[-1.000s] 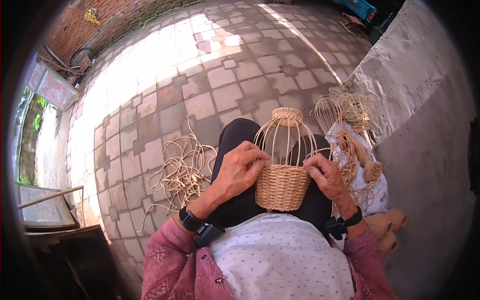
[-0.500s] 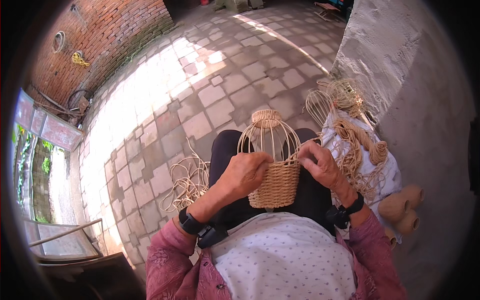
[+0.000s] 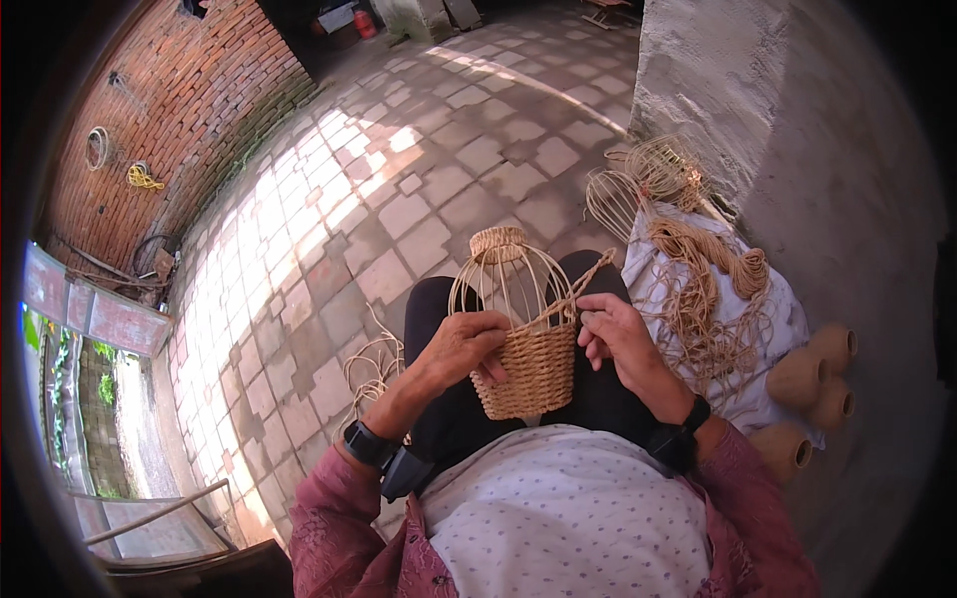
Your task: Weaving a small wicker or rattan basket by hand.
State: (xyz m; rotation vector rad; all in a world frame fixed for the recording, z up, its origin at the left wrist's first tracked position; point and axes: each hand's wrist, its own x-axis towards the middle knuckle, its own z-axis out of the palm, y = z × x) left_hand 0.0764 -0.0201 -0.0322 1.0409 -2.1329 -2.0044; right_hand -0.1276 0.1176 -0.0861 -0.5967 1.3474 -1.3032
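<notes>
A woven basket (image 3: pixel 535 364) of tan cord rests in my lap. Its lower body is tightly woven; bare ribs rise above it to a small woven collar (image 3: pixel 495 239) at the top. My left hand (image 3: pixel 464 347) grips the basket's left side near the weaving edge, thumb up by the ribs and fingers against the wall. A twisted cord (image 3: pixel 590 279) sticks out from the edge, up and to the right. Just below this cord, at the right of the basket, is my right hand (image 3: pixel 620 337), its fingers loosely bent and apart, holding nothing that I can see.
Loose cord (image 3: pixel 374 369) lies left of my legs. On the right, a white cloth (image 3: pixel 733 339) bears tan cord bundles (image 3: pixel 708 259), with wire-like rib frames (image 3: pixel 658 174) beyond. Several round tan vessels (image 3: pixel 797 379) lie near the grey wall (image 3: pixel 713 90). Paving (image 3: pixel 339 299) spreads ahead.
My right hand has come away from the basket's edge, and the twisted cord now stands out to the upper right. The left hand stays on the basket; the whole view has shifted slightly.
</notes>
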